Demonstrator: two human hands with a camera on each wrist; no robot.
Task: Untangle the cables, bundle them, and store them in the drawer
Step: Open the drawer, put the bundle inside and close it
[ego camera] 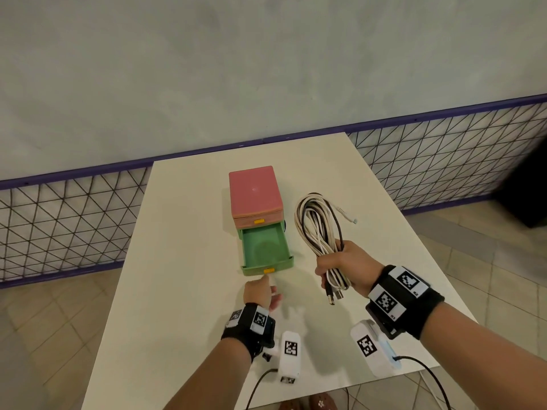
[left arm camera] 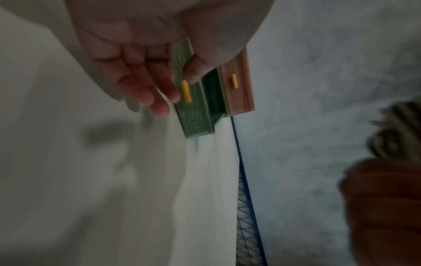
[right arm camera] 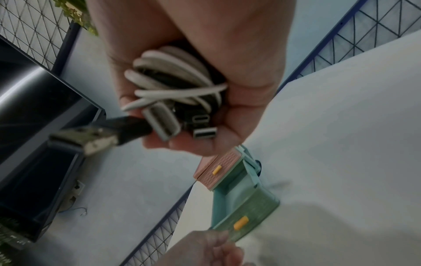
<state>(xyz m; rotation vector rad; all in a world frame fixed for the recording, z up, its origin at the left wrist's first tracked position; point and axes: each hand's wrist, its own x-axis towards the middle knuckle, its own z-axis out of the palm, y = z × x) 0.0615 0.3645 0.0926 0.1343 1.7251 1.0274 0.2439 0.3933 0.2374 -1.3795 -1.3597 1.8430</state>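
A small pink cabinet (ego camera: 255, 193) stands mid-table with its green lower drawer (ego camera: 265, 249) pulled out and empty; the upper pink drawer is closed. My left hand (ego camera: 262, 292) hovers just in front of the drawer's yellow handle (ego camera: 268, 271), fingers loosely extended, holding nothing. In the left wrist view the fingers (left arm camera: 145, 93) lie beside that handle (left arm camera: 187, 91). My right hand (ego camera: 343, 269) grips a looped bundle of white and black cables (ego camera: 318, 226) to the right of the drawer, loops pointing away, USB plugs (right arm camera: 91, 138) hanging from the fist.
The white table (ego camera: 183, 261) sits against a purple-framed wire fence (ego camera: 65, 220). A dark box (ego camera: 529, 187) stands on the floor at the right. Wrist-camera cords trail off the table's near edge.
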